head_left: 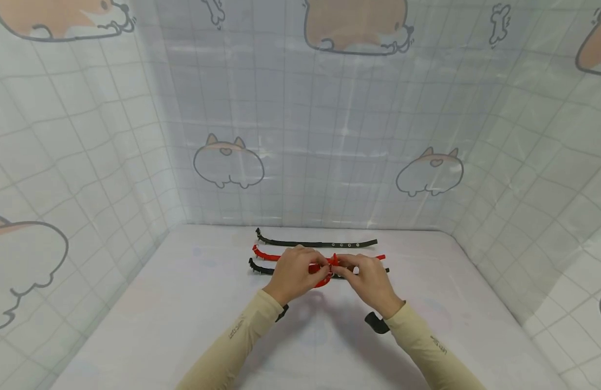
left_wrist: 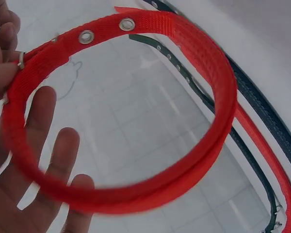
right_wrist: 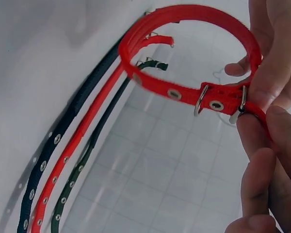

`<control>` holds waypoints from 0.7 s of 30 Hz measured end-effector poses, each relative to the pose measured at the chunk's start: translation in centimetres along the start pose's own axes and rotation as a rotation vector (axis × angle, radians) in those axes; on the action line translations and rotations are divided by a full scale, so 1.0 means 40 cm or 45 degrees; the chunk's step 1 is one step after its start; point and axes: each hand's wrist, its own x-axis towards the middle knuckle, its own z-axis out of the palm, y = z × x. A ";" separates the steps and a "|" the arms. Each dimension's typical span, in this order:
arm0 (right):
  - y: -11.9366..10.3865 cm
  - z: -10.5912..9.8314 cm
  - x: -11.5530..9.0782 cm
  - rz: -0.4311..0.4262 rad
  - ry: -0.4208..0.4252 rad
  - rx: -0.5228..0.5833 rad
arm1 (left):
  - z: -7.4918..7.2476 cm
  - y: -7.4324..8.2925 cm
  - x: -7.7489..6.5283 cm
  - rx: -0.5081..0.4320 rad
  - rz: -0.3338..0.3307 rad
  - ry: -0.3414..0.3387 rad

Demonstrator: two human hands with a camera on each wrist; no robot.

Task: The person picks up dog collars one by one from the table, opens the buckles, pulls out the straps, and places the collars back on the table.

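A red pet collar (left_wrist: 228, 92) is bent into a loop, its metal eyelets and fittings showing in both wrist views. My left hand (head_left: 294, 271) pinches it beside the buckle (right_wrist: 242, 99), while other fingers (left_wrist: 63, 153) spread along the band. From the other side, my right hand (head_left: 371, 281) pinches the strap close to the buckle with thumb and fingertips. Both hands meet above the table, fingertips nearly touching. Fingers partly hide the strap's end, so how far it is threaded I cannot tell.
Behind and below the hands, three collars lie stretched out side by side: a dark green one (head_left: 305, 244) farthest, a red one (head_left: 268, 256) in the middle, a blackish one (head_left: 261, 269) nearest. Grid-patterned sheeting (head_left: 320, 119) with cartoon dogs walls the white table (head_left: 193, 325).
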 end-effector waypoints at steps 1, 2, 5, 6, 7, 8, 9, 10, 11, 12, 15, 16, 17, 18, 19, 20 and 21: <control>0.000 0.000 0.001 0.007 -0.003 0.000 | 0.002 -0.001 -0.001 0.015 0.003 0.014; 0.000 0.000 0.001 0.012 -0.008 -0.002 | 0.004 -0.001 -0.001 0.029 0.001 0.024; 0.001 0.002 0.004 0.028 -0.021 0.011 | 0.008 -0.001 -0.003 0.069 -0.008 0.045; 0.001 0.003 0.005 0.032 -0.025 0.015 | 0.009 -0.001 -0.004 0.079 -0.008 0.052; 0.000 0.004 0.007 0.037 -0.029 0.024 | 0.009 -0.001 -0.005 0.095 -0.005 0.058; 0.001 0.006 0.008 0.039 -0.029 0.027 | 0.008 -0.001 -0.005 0.111 0.001 0.061; 0.001 0.008 0.008 0.036 -0.025 0.025 | 0.008 -0.001 -0.006 0.129 0.011 0.063; 0.002 0.009 0.009 0.034 -0.019 0.022 | 0.008 -0.001 -0.007 0.151 0.025 0.062; 0.001 0.011 0.010 0.031 -0.016 0.017 | 0.007 -0.001 -0.008 0.177 0.041 0.060; 0.001 0.012 0.011 0.029 -0.011 0.010 | 0.006 0.000 -0.010 0.208 0.059 0.053; 0.000 0.016 0.012 0.016 0.005 -0.010 | 0.003 0.001 -0.015 0.297 0.124 0.036; -0.001 0.016 0.013 0.016 0.005 -0.010 | 0.002 0.001 -0.017 0.322 0.144 0.033; -0.002 0.016 0.014 0.016 0.007 -0.011 | 0.001 0.001 -0.019 0.338 0.165 0.032; -0.004 0.016 0.014 0.015 0.010 -0.010 | 0.000 0.001 -0.020 0.352 0.185 0.034; -0.005 0.017 0.015 0.015 0.011 -0.007 | 0.000 0.001 -0.021 0.357 0.205 0.037; -0.006 0.017 0.016 0.016 0.012 -0.004 | -0.001 0.000 -0.022 0.355 0.224 0.036; -0.007 0.017 0.016 0.016 0.013 -0.002 | -0.001 0.000 -0.023 0.351 0.242 0.033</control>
